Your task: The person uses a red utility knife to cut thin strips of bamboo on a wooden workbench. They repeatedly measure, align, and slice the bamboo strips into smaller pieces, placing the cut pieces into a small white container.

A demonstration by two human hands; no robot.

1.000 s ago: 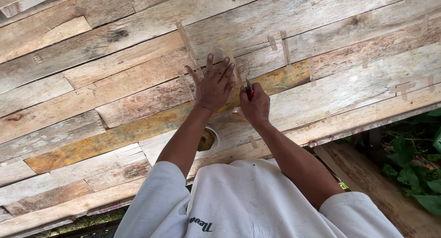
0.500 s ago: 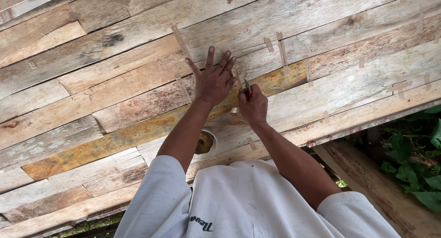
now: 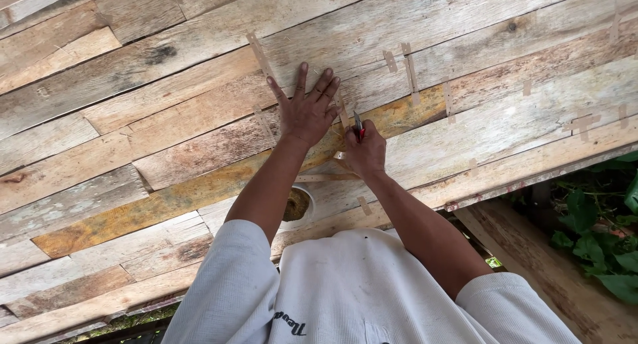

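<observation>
Left hand (image 3: 306,111) splayed flat pinning the veneer sheets (image 3: 199,118), right hand (image 3: 364,151) fisted around the red-handled knife (image 3: 359,126); I'd keep that blade angled away from the fingers.

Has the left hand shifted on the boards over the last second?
No. The left hand lies flat, fingers spread, by the same yellowish plank and thin tape strip as before; only the camera framing drifted slightly.

— How do the hands sit?
— The left hand (image 3: 307,113) lies flat, palm down, fingers spread and pointing away, forearm stretched straight forward.
— And the other?
— The right hand (image 3: 364,150) is curled into a closed grip just beside it, wrist bent slightly, arm angled inward.
</observation>
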